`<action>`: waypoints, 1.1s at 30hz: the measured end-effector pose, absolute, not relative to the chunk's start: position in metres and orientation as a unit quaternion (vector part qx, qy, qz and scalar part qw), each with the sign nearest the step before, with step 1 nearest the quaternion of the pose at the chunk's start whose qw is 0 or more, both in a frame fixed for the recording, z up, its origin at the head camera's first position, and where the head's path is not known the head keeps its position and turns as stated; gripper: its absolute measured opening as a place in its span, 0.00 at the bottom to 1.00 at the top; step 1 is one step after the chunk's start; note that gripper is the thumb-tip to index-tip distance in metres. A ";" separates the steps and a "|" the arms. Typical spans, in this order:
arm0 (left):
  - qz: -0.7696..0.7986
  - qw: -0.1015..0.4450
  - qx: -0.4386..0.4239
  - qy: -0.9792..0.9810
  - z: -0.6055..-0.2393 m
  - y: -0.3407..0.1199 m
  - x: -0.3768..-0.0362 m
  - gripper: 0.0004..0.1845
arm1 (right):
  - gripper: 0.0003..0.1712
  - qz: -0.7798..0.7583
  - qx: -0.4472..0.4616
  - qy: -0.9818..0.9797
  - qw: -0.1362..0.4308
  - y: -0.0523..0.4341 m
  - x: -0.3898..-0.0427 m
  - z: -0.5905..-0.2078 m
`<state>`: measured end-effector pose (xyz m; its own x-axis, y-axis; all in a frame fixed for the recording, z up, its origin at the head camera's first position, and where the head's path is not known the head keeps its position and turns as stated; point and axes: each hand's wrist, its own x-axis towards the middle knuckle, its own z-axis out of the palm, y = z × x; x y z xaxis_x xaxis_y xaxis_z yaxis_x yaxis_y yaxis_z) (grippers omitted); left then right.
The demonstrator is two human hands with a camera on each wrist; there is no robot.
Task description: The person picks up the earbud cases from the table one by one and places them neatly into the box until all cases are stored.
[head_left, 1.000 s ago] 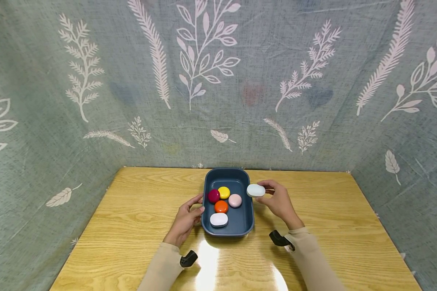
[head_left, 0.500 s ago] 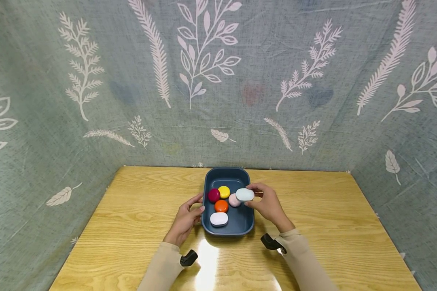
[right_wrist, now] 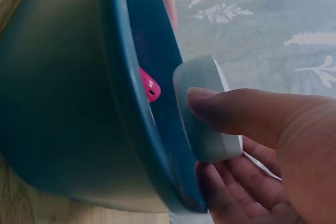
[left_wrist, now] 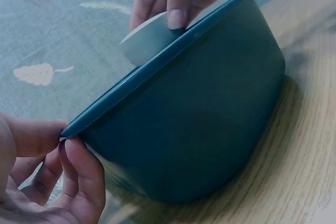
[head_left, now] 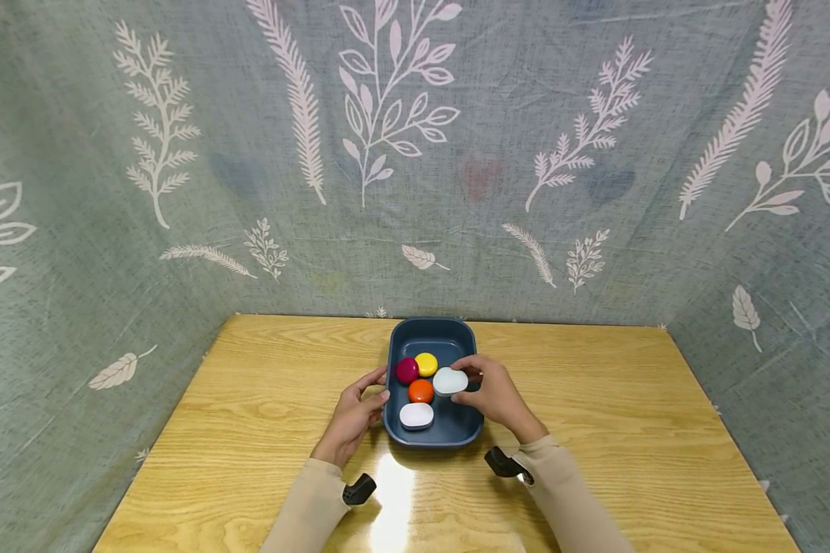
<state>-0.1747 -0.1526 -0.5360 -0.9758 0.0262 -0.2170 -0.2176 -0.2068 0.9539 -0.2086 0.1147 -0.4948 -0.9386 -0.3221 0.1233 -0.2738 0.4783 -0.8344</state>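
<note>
- the right hand (head_left: 493, 395) pinches a pale blue oval case (head_left: 450, 381) between thumb and curled fingers, holding it over the middle of the dark blue tray (head_left: 431, 334), above its rim.
- the left hand (head_left: 354, 418) grips the tray's left rim, thumb on top, fingers curled under.
- inside the tray lie a magenta case (head_left: 406, 371), a yellow case (head_left: 426, 364), an orange case (head_left: 420, 392) and a white case (head_left: 416, 415).
- the tray sits on a wooden table (head_left: 249, 399).
</note>
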 end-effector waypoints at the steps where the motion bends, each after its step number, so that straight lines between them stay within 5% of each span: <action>1: 0.773 0.079 -0.077 0.625 -0.536 -0.153 -0.175 0.29 | 0.25 -0.476 -0.177 0.861 0.028 0.114 -0.208 -0.495; 33: 0.765 0.086 -0.080 0.634 -0.534 -0.153 -0.175 0.29 | 0.25 -0.436 -0.198 0.875 0.068 0.096 -0.205 -0.497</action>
<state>-0.1748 -0.1533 -0.5339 -0.9724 0.0303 -0.2312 -0.2328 -0.1820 0.9553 -0.2051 0.0957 -0.4973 -0.9121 -0.4064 0.0537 -0.2880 0.5418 -0.7896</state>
